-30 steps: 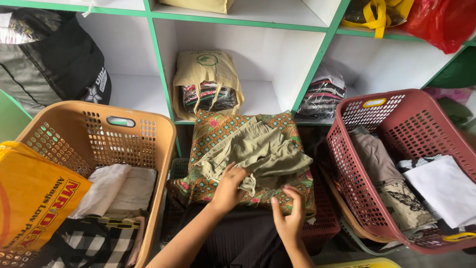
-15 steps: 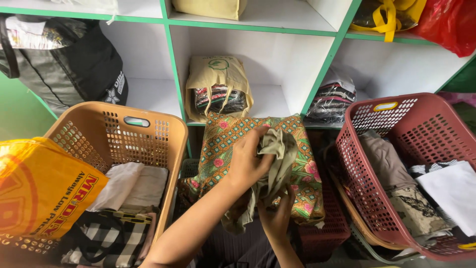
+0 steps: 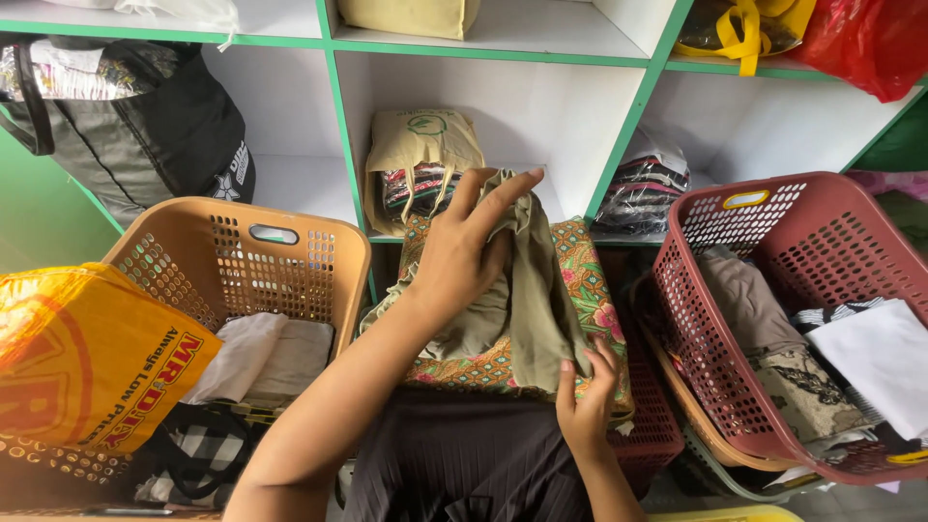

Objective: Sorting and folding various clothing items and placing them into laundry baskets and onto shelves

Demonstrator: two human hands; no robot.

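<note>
Your left hand point(image 3: 464, 256) is gripping the olive garment point(image 3: 527, 290) closed-fisted at its upper fold, lifting it off the patterned cloth point(image 3: 580, 280) below. Your right hand point(image 3: 588, 391) is pinching the garment's lower hem. Left of the grip an orange basket point(image 3: 319, 251) is sitting; right of it, a red basket point(image 3: 831, 213). Behind the grip, a white shelf unit with green edging point(image 3: 628, 106) is holding a beige tote point(image 3: 425, 145).
</note>
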